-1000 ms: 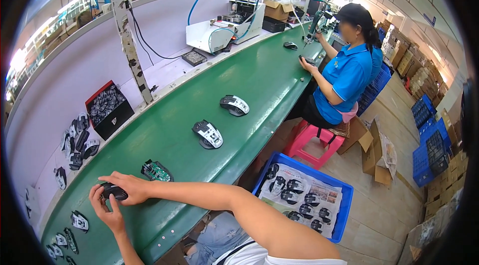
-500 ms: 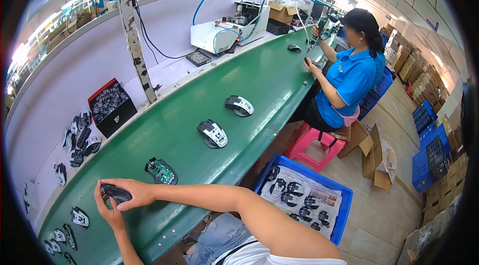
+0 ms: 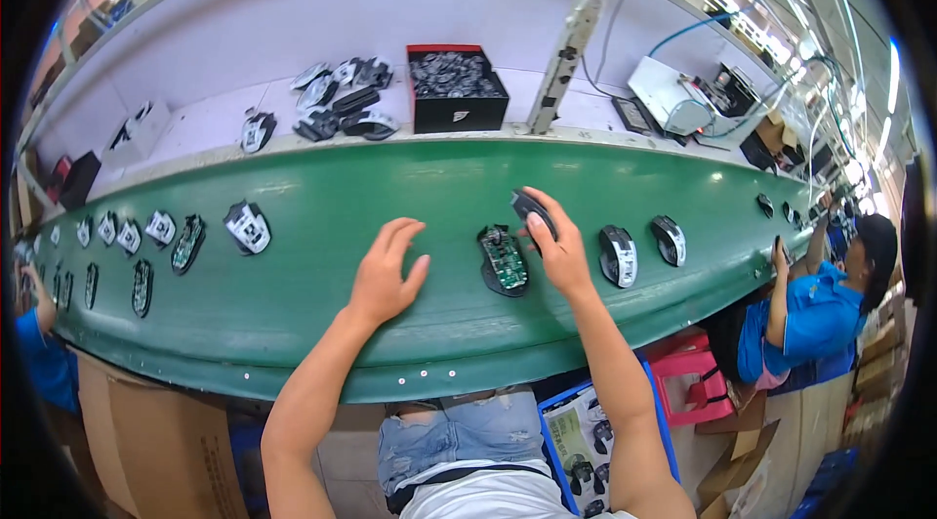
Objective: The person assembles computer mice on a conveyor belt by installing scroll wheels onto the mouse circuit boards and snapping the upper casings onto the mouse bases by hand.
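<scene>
My right hand (image 3: 563, 253) grips a black computer mouse (image 3: 532, 210) above the green belt (image 3: 410, 187), its fingers wrapped round the sides. Just left of and below that mouse lies an opened mouse base (image 3: 505, 263) with a bare green circuit board. My left hand (image 3: 387, 272) is held over the belt with nothing in it, thumb and fingers apart. To the right of my right hand, two white-and-black mouse bodies (image 3: 618, 256) rest on the belt. A white-and-black mouse shell (image 3: 247, 228) lies farther to the left.
Several mouse parts and circuit-board bases (image 3: 188, 244) are spread along the belt's left. On the back ledge stand a black box of small parts (image 3: 459, 109) and a pile of shells (image 3: 342, 99). A blue crate (image 3: 556, 441) sits by my legs. Co-workers in blue (image 3: 825, 309) sit at both ends.
The view has swung to the left. The mouse, earlier between both my hands, is now in my right hand only, near the opened base. My left hand has come away from it.
</scene>
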Available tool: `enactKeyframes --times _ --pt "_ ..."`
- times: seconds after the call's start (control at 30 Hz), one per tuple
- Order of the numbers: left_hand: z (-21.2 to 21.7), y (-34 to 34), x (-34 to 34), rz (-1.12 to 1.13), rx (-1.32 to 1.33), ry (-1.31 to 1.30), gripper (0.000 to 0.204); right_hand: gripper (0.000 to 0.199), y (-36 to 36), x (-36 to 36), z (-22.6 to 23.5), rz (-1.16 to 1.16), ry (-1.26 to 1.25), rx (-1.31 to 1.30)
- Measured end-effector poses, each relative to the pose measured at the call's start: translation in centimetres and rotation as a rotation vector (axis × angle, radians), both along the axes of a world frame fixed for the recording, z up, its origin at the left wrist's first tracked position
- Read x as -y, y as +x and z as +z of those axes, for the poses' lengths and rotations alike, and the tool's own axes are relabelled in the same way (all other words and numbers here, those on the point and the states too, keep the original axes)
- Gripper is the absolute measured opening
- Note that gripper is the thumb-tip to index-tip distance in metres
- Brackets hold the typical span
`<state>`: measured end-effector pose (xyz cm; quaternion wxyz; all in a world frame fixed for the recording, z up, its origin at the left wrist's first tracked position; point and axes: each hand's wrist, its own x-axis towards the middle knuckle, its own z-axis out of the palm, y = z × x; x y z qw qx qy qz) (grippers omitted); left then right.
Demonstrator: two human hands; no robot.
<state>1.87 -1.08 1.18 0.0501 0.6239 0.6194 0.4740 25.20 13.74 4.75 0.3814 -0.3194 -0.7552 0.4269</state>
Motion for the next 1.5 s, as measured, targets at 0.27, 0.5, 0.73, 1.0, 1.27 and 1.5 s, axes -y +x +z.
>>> enactKeyframes --times 0.27,0.5,0.73,1.0,1.27,1.5 --pt "-1.1 0.2 0.7 -0.038 -0.075 -0.043 0.041 0.046 -3.0 3.8 -2.5 -0.207 0.493 0.469" --pt "-1.7 0.4 0.6 -0.075 -0.077 -0.074 0.040 0.053 -3.4 4.6 -4.3 -0.257 0.524 0.677" --pt "-2.2 0.6 0.7 -0.070 -0.084 -0.030 0.040 0.053 -3.7 1.8 -4.0 -0.259 0.612 0.662" --pt "-2.8 0.3 0.7 -0.031 -0.060 -0.027 0.040 0.042 -4.6 -0.3 -5.1 -0.059 0.475 0.673" --pt "-3.6 1.4 0.5 -0.045 -0.114 -0.047 0.036 0.040 -4.8 -0.4 -4.6 -0.021 0.524 0.765" --pt "-4.2 0.7 0.4 -0.047 -0.112 -0.014 0.032 0.032 -4.2 -0.9 -5.3 -0.058 0.268 0.415"
